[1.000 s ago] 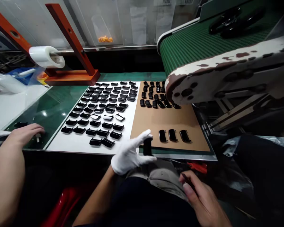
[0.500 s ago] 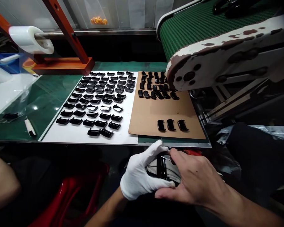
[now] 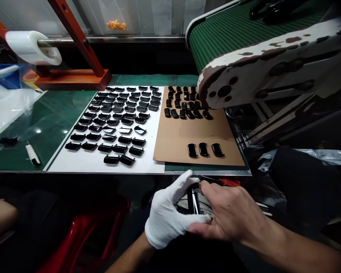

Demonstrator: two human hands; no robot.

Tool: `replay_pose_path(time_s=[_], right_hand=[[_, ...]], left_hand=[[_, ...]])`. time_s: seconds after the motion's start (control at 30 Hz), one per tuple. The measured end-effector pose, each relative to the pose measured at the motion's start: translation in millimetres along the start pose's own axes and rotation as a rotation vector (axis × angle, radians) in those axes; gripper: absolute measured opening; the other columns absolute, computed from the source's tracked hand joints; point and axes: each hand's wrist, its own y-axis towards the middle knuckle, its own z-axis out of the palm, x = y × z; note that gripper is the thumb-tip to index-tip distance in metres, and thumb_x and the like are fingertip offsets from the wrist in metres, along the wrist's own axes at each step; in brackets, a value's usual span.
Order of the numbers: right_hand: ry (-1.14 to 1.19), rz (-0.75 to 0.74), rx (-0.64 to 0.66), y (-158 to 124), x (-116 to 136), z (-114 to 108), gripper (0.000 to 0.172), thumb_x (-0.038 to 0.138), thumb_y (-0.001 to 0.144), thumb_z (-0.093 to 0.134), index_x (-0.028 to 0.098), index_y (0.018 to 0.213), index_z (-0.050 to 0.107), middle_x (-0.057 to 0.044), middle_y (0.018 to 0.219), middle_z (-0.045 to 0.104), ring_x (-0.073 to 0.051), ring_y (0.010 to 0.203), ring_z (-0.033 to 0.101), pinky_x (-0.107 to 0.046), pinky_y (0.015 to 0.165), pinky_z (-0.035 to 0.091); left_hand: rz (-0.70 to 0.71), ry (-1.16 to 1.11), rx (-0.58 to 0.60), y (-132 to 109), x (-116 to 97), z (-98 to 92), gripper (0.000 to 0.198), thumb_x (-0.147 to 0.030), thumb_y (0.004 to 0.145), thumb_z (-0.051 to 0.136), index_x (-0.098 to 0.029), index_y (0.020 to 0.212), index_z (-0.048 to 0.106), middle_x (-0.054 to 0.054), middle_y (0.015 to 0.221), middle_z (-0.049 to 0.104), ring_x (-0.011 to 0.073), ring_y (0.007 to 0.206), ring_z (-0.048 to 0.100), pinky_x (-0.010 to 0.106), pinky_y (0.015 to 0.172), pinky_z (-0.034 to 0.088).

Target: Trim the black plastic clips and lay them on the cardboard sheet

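Observation:
In the head view, my left hand (image 3: 166, 212), in a white glove, grips a glossy black plastic part (image 3: 191, 201) between thumb and fingers. My right hand (image 3: 235, 210) is bare and closed on the same part from the other side. Its fingers and thumb cover much of the piece. A bright reflection runs along the part's visible face. Just beyond my hands, three glossy black pieces (image 3: 204, 149) lie in a row on a brown cardboard sheet (image 3: 184, 132), with several more at its far end.
Many black pieces (image 3: 124, 140) cover a white board (image 3: 150, 163) to the left. A conveyor (image 3: 221, 41) juts over the table's right side. A film roll (image 3: 28, 46) hangs on an orange stand (image 3: 71, 77). A white-handled tool (image 3: 32, 153) lies left. Someone's arm (image 3: 1, 218) and a red stool (image 3: 82, 231) are nearby.
The held part has turned slightly and now shows a brighter reflection. Both hands keep nearly the same grip. The scene has shifted a little to the left in view.

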Motion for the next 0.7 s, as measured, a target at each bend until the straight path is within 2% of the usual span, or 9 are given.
replay_pose_path(time_s=[0.2,0.37,0.7], right_hand=[[-0.028,-0.027,0.093,2.8,-4.4,7.6,0.083,0.085,0.074,0.006,0.017,0.072,0.054,-0.003,0.052,0.059,-0.020,0.040,0.057,-0.030,0.043,0.009],[-0.022,-0.046,0.139,3.1,-5.7,14.1,0.084,0.082,0.077,0.003,0.016,0.073,0.055,-0.005,0.053,0.061,-0.021,0.041,0.059,-0.030,0.044,0.006],[-0.004,-0.063,0.034,7.9,-2.8,18.9,0.080,0.077,0.083,0.004,0.017,0.070,0.056,-0.003,0.051,0.058,-0.016,0.039,0.053,-0.029,0.043,0.007]], left_hand=[[-0.123,-0.037,-0.060,-4.0,8.0,4.9,0.077,-0.030,0.059,0.086,-0.023,0.129,0.055,0.003,0.116,0.069,0.0250,0.106,0.066,0.032,0.097,0.054],[-0.156,-0.047,-0.058,-5.9,11.5,4.3,0.075,-0.032,0.061,0.084,-0.020,0.129,0.055,0.006,0.118,0.068,0.0273,0.109,0.064,0.035,0.099,0.053],[-0.143,-0.148,-0.107,-3.3,13.3,4.5,0.068,-0.025,0.064,0.083,-0.023,0.127,0.057,0.003,0.118,0.068,0.0210,0.108,0.065,0.026,0.095,0.054]])
